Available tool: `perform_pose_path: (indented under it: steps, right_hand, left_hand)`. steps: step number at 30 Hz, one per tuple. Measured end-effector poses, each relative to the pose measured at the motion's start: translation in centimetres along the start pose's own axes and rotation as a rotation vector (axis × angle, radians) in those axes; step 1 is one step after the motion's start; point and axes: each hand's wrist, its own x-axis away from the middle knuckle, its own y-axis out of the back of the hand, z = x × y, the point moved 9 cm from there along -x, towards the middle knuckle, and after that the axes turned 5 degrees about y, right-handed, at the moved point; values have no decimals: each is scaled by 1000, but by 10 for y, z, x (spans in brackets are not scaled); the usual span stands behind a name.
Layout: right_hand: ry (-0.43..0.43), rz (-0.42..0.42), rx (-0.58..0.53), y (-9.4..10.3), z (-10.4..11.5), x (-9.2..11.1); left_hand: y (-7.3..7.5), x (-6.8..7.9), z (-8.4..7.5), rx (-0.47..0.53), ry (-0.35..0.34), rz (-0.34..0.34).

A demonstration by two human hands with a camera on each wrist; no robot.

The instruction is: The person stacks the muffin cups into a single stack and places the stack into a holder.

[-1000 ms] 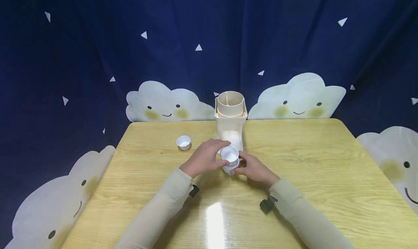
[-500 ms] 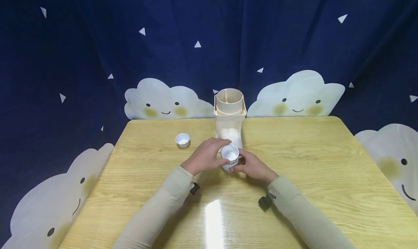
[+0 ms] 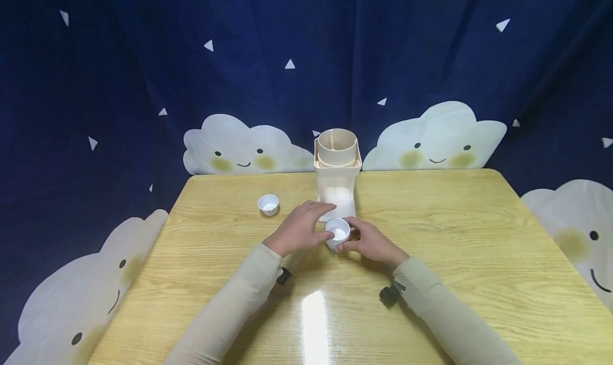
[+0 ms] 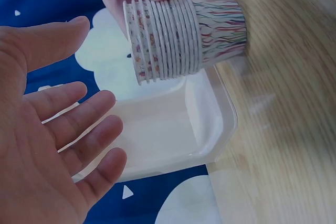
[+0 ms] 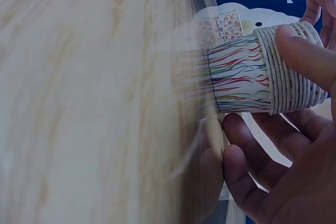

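A nested stack of paper cups stands upright near the table's middle, mouths up. Coloured wavy lines cover its lowest cup; in the left wrist view the top cup of the stack has small brownish spots. My right hand grips the stack from the right, its thumb across the rims in the right wrist view. To the left of the stack is my left hand, fingers spread and clear of the cups, nothing in it. A single patterned paper cup sits farther left.
Directly behind the stack stands a cream plastic holder with a round tube on top, at the table's back edge. A dark blue curtain with white clouds hangs behind the wooden table.
My left hand has lowered a paper cup onto the stack and let it go, its fingers now apart from the rim. The right hand keeps its grip on the stack.
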Motion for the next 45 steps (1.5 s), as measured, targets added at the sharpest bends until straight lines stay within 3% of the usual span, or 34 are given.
perform_pose_path:
  steps: [13, 24, 31, 38, 45]
  right_hand:
    - [-7, 3, 6, -1, 3, -2]
    - [-27, 3, 19, -3, 0, -2]
    - [-28, -2, 23, -3, 0, -1]
    - [-32, -9, 26, -3, -2, 0]
    - [-29, -17, 34, 0, -2, 1]
  left_hand:
    - [4, 9, 22, 29, 65, -6]
    - [6, 16, 69, 125, 193, -72]
    - [16, 21, 87, 116, 207, -91]
    - [24, 25, 107, 92, 231, -161]
    - [26, 26, 127, 81, 269, -182]
